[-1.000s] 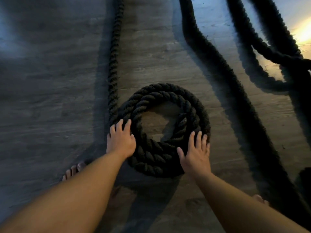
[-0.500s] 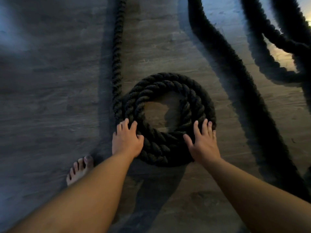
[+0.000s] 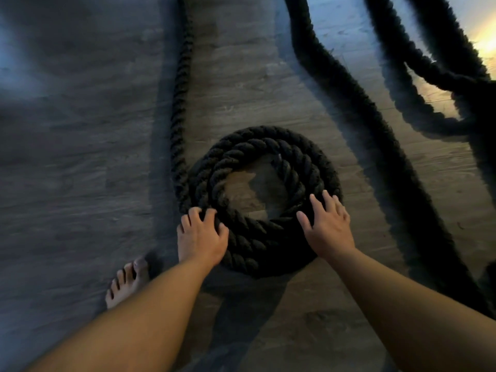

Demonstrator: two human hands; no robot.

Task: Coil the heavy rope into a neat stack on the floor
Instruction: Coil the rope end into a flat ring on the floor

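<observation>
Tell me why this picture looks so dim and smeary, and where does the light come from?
Head view: dim overall, a warm glow in the top right corner brightest; the floor at left is streaked by motion blur; the loose rope at right looks fuzzy; the coil, the left hand and right hand are sharper.

The rope [image 3: 257, 245] is black all over. Its thick strands are twisted, so slanting ridges run along every turn of the coil and up the straight length beside it. The loose lengths toward the far right corner of the floor [image 3: 80, 183] look a fuzzy, flat black. The floor is grey-brown with a streaky wood-grain pattern and faint plank lines, bluish-grey toward its left edge and glowing yellow-orange at its far right corner.
</observation>
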